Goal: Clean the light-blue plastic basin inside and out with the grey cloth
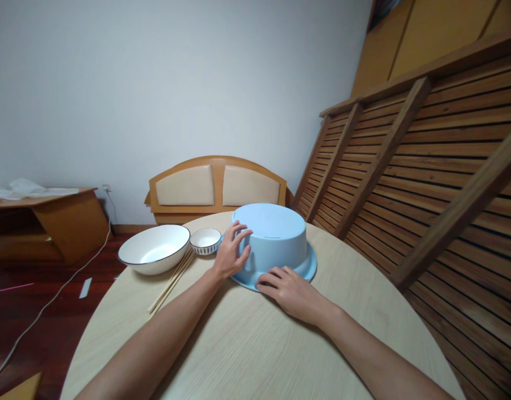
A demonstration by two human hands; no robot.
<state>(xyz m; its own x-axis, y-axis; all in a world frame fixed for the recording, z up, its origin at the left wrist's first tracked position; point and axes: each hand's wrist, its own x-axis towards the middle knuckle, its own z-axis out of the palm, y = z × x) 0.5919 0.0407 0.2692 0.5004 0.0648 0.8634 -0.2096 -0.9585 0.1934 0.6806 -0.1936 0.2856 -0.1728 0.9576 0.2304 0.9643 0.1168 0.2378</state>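
A light blue plastic basin [276,253] lies upside down on the round wooden table [255,344], its flat base facing up and its rim down on the tabletop. My left hand [232,250] is at the basin's left side, fingers spread and slightly bent, the tips close to the wall or against it. Over the near edge of the rim, my right hand [286,291] rests with its fingers curled; its fingertips are partly hidden. Left of the basin stand a small white striped bowl [206,242] and a large white dark-rimmed bowl [155,249]. Several wooden chopsticks [172,282] lie beside them.
A wooden slatted frame [438,166] leans along the right. Behind the table is a headboard [217,186] with two padded panels against the wall. A low wooden desk [67,222] stands at the left, with a white cable [67,286] running across the dark floor.
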